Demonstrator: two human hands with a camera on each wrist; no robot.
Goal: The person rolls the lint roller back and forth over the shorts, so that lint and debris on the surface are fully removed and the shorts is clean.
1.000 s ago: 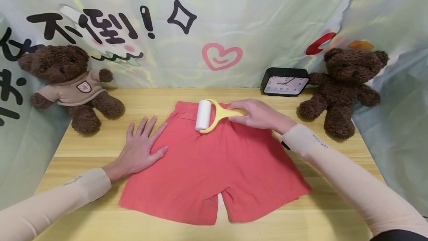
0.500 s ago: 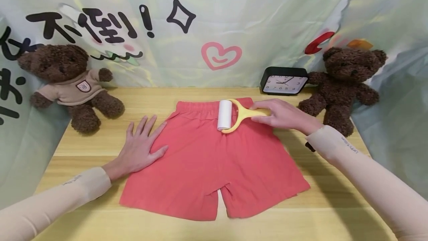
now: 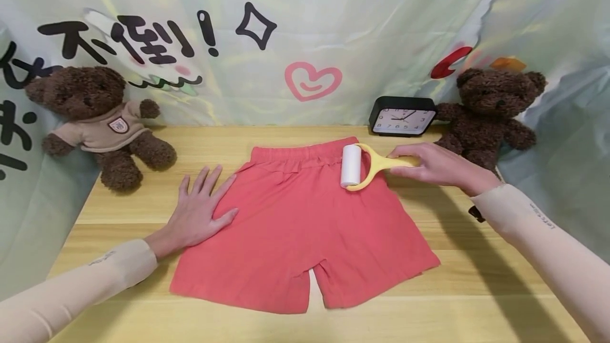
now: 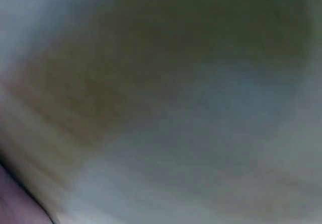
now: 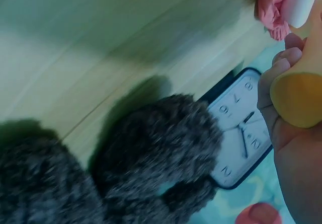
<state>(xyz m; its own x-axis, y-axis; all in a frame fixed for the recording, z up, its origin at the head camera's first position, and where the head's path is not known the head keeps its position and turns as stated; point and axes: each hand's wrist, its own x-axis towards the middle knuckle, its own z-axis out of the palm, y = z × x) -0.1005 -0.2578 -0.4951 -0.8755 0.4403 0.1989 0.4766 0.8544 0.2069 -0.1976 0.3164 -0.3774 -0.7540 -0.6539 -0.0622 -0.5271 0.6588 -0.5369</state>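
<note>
Red shorts (image 3: 286, 226) lie spread flat on the wooden table, waistband toward the back. My right hand (image 3: 436, 164) grips the yellow handle of a lint roller (image 3: 351, 165), whose white cylinder rests on the waistband's right end. In the right wrist view, fingers curl round the handle (image 5: 302, 98) and the white roller shows at the top right corner. My left hand (image 3: 197, 213) rests with spread, straight fingers on the left edge of the shorts, partly on the table. The left wrist view is too blurred to make out the work.
A brown teddy bear in a beige shirt (image 3: 109, 126) sits at the back left. At the back right are a black-framed clock (image 3: 403, 116) and another brown bear (image 3: 495, 115), near my right forearm. A printed cloth (image 3: 238, 89) hangs behind the table (image 3: 143, 216).
My right hand has drawn the lint roller rightward along the waistband, from left of its middle to its right end. The left hand has stayed in place.
</note>
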